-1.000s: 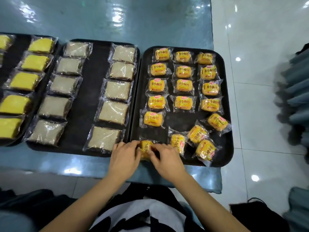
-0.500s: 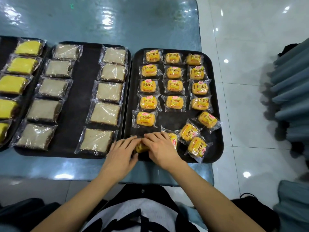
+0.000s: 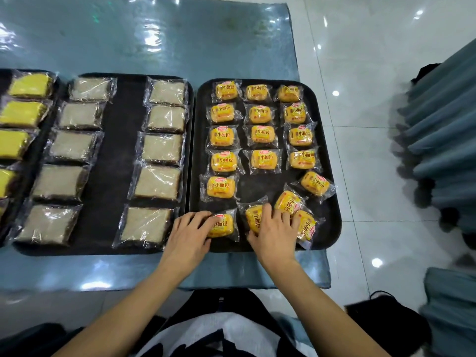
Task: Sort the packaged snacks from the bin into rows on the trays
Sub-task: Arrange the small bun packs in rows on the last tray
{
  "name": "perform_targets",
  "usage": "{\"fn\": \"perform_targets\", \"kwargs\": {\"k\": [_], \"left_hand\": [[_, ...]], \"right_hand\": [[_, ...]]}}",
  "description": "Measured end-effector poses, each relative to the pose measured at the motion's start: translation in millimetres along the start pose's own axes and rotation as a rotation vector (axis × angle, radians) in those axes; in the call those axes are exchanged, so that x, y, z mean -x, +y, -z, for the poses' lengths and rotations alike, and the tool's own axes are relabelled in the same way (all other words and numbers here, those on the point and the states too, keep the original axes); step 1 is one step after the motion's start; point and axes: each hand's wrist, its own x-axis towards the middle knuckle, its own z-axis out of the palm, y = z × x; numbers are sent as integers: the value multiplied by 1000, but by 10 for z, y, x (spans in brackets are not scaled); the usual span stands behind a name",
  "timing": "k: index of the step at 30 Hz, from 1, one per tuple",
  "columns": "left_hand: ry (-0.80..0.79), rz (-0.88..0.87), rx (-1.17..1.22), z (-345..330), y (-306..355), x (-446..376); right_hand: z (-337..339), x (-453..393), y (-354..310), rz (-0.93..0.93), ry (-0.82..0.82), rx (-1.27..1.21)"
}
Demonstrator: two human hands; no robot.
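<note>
Two hands on buns: L hand (image 3: 189,234), R hand (image 3: 274,231).

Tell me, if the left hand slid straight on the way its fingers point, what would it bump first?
The left hand already touches the nearest bun. Pushing on, up and to the right, that bun would probably meet the tilted bun under the right hand.

Likely a catering or shop back room, though that is uncertain: black trays (image 3: 332,228) of wrapped snacks (image 3: 222,136) line a tabletop (image 3: 154,39) under glossy teal plastic, with polished white floor tiles (image 3: 360,60) at three o'clock beside teal pleated cloth (image 3: 443,130).
</note>
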Motion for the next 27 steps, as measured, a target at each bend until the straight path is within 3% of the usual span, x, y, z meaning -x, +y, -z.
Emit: {"fn": "perform_targets", "kwargs": {"k": [3,7,9,16,19,23,27], "left_hand": [[9,8,50,10,-17,-42],[35,-40,61,69,9,-171],[-6,-78,23,82,36,-276],[-147,-50,-98,-33,6,-458],[-161,-33,-101,-92,-13,-430],[-162,-28,-142,-152,-41,-423],[-130,-26,-107,-218,-42,-386]], "right_hand": [[62,-47,41,29,-27,-24],[211,-221,280,185,195,-19],[293,-430,394,242,231,-35],[337,-1030,345,340,-28,-16],[372,-1016,424,353,-34,-92],[444,-701,847,61,173,-407],[285,-208,1198,-153,275,-354]]}}
